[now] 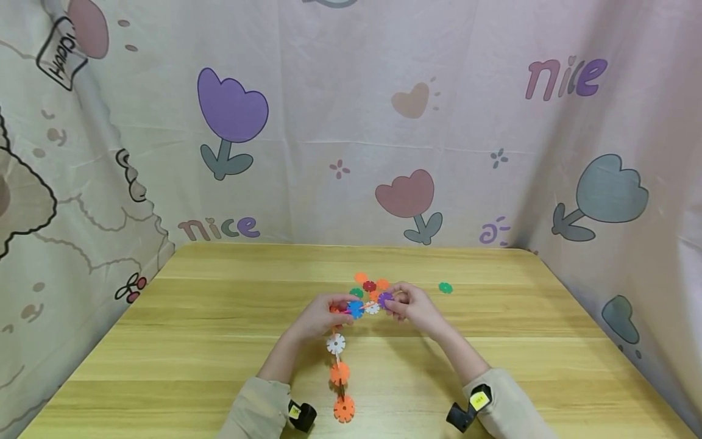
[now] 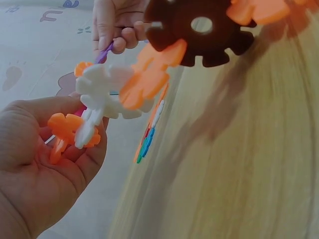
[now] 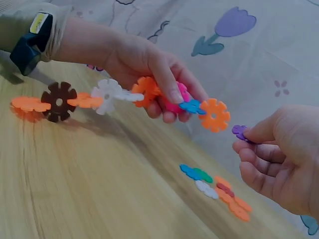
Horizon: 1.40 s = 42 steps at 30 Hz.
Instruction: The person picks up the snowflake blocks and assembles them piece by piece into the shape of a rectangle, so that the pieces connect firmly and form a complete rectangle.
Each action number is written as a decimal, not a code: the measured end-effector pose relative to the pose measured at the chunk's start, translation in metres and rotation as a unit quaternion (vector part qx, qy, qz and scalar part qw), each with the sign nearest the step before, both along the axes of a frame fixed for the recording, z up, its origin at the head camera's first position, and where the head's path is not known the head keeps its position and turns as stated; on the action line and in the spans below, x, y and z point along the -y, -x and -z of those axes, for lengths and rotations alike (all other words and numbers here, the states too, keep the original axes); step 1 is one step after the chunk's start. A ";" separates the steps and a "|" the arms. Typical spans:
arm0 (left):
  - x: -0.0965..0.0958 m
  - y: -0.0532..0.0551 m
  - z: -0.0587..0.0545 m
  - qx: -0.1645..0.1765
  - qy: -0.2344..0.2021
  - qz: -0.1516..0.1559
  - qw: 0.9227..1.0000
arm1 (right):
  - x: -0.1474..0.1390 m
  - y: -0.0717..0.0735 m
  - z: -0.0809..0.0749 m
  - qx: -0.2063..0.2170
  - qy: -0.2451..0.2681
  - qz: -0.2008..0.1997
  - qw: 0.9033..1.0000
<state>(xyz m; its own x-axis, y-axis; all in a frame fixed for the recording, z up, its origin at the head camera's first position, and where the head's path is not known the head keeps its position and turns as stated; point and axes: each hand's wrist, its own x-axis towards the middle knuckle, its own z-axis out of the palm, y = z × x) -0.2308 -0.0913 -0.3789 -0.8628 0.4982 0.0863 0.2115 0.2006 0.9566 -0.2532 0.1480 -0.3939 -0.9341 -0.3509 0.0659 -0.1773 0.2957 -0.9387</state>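
My left hand (image 1: 317,317) grips a chain of slotted snowflake discs, its thumb and fingers around a pink disc (image 3: 180,92). Beyond the thumb a blue disc (image 3: 191,106) and an orange disc (image 3: 215,115) stick out toward the right hand. The other part of the chain runs back toward the person, through white, orange and a brown disc (image 3: 59,101), to an orange disc (image 1: 343,408). My right hand (image 1: 414,308) pinches a purple disc (image 3: 239,131) between thumb and fingers. A small gap separates it from the chain's orange end disc in the right wrist view.
Loose discs lie in a small group on the wooden table (image 1: 219,341), among them a red disc (image 1: 370,286) and an orange disc (image 1: 361,277). One green disc (image 1: 445,288) lies apart to the right. A printed curtain (image 1: 329,201) hangs behind the table.
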 end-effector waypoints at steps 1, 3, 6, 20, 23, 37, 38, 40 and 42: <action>0.000 0.000 0.000 -0.002 -0.002 0.000 1.000 | 0.001 0.000 -0.001 0.002 0.004 0.000 1.000; -0.001 -0.001 0.000 -0.003 -0.005 0.001 1.000 | 0.004 0.000 -0.001 0.010 0.012 0.003 1.000; -0.001 -0.001 -0.001 -0.002 -0.005 0.000 1.000 | 0.005 0.001 0.000 0.020 0.019 0.005 1.000; 0.000 0.016 0.024 -0.002 -0.007 0.003 1.000 | 0.013 -0.002 0.005 -0.017 0.028 -0.001 0.999; -0.001 0.016 0.022 -0.005 -0.009 0.006 1.000 | 0.014 -0.003 0.005 -0.029 0.042 0.003 0.999; -0.004 0.015 0.020 -0.016 0.001 0.006 1.000 | 0.016 -0.012 0.003 -0.025 0.088 0.014 0.996; -0.004 0.015 0.021 -0.017 0.000 0.007 1.000 | 0.016 -0.012 0.004 -0.025 0.089 0.016 0.996; -0.004 0.015 0.022 -0.017 0.000 0.010 1.000 | 0.017 -0.011 0.005 -0.027 0.085 0.022 0.996; -0.004 0.015 0.023 -0.015 0.004 0.019 1.000 | 0.016 -0.009 0.008 -0.029 0.080 0.028 0.996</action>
